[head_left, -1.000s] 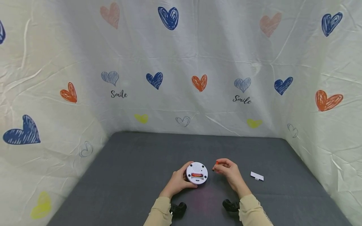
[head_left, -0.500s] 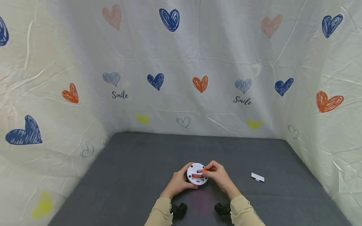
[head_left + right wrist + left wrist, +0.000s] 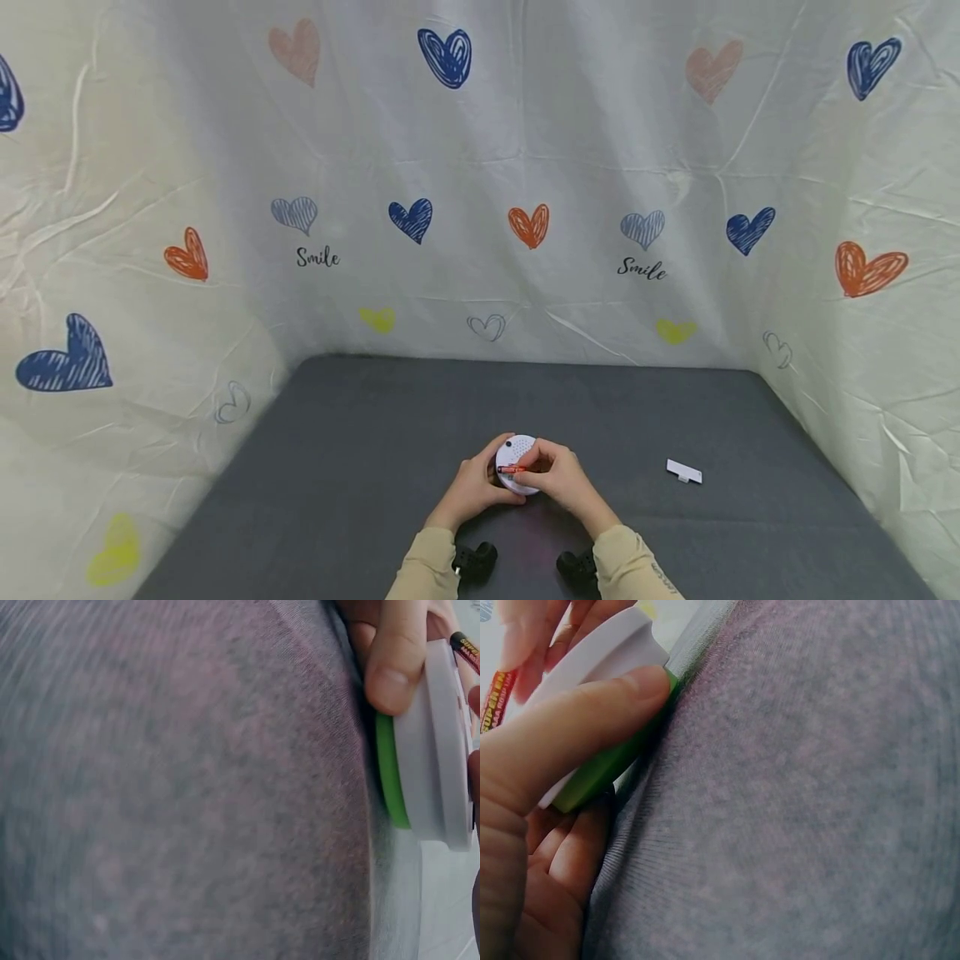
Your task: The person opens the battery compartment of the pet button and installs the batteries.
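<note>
My left hand (image 3: 471,483) grips a round white device (image 3: 514,451) by its left side, with the face that has small holes and dark feet turned up. The wrist views show its thick white rim (image 3: 427,750) and a green band (image 3: 389,769) on the far side. With thumb and fingers, my right hand (image 3: 561,483) pinches a red AAA battery (image 3: 510,469) with a black end (image 3: 457,640). It lies across the device's face, over the battery compartment. My right fingers hide most of the compartment and the battery inside it.
A small white battery cover (image 3: 684,472) with a tab lies on the dark grey cloth (image 3: 375,433) to the right. Black wrist cameras (image 3: 476,562) sit at both cuffs. A pale curtain (image 3: 480,167) printed with hearts closes off the back and sides.
My right hand has moved left with the battery, from beside the device onto its face. The battery seated in the compartment has become hidden. The left hand keeps its hold.
</note>
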Demonstrator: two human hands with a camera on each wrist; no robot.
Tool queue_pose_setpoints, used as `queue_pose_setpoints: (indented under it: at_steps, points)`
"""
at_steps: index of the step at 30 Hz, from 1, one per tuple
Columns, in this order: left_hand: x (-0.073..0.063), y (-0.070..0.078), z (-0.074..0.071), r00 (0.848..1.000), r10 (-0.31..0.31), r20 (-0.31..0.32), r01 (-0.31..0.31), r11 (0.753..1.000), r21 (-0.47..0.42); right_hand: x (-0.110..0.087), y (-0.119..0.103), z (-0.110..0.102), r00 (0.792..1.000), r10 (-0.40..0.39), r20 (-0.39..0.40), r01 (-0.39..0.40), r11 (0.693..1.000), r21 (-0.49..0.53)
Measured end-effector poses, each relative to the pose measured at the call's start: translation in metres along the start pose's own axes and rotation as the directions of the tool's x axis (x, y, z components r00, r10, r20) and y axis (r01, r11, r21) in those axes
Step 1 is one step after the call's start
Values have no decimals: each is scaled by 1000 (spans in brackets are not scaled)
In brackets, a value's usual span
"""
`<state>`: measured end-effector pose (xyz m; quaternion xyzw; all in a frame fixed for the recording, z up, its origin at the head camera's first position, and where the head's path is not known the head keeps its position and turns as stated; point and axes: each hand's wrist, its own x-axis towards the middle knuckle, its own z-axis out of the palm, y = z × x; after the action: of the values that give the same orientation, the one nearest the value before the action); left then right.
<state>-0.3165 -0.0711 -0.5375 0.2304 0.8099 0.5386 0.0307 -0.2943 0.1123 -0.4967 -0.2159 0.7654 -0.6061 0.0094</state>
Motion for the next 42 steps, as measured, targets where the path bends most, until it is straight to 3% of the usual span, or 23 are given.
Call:
queue_pose_setpoints:
  at_steps: [4, 7, 13, 17, 26, 35, 42]
  points:
    - [-1, 0, 0, 1000, 9, -4, -9, 1000, 8, 0, 8, 0, 999, -14, -41, 8, 988, -153]
    - [-2, 4, -1, 1000, 16, -6, -16, 1000, 5, 0, 10, -1, 997, -47, -65, 27, 961, -275]
    - [-9, 29, -5, 1000, 28, 2, -28, 999, -36, -1, 12, -3, 995, -63, -79, 26, 915, -402]
    - [-10, 31, -5, 999, 37, 10, -37, 998, -46, -2, 13, -6, 995, -72, -70, 35, 906, -422]
    - [-1, -1, 0, 999, 34, 8, -34, 999, -38, -3, 15, -10, 996, -72, -60, 38, 892, -451]
    - [-1, -1, 0, 1000, 15, 6, -15, 1000, -27, -3, 14, -5, 990, -129, -49, 95, 898, -429]
    - [0, -1, -1, 1000, 13, 17, -12, 999, -36, -2, 9, 5, 986, -156, -68, 120, 921, -371]
